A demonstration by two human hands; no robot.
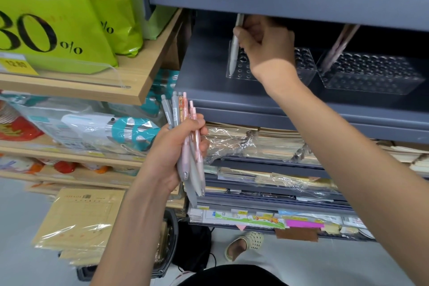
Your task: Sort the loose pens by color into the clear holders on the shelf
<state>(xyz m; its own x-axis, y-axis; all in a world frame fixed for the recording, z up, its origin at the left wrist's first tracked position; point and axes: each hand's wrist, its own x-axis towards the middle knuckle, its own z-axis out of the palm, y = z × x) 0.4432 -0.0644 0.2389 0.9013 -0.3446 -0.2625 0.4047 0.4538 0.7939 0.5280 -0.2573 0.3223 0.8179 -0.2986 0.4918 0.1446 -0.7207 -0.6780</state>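
Our right hand [264,39] curls its fingers round a pale grey pen [234,53], held nearly upright with its tip down in the left clear holder [304,64] on the grey shelf [232,97]. Nearer and lower, our left hand [171,153] grips a bunch of grey and pink pens [176,111] in closed fingers. In the right clear holder [371,74], just beside the first, pinkish pens [341,44] lean.
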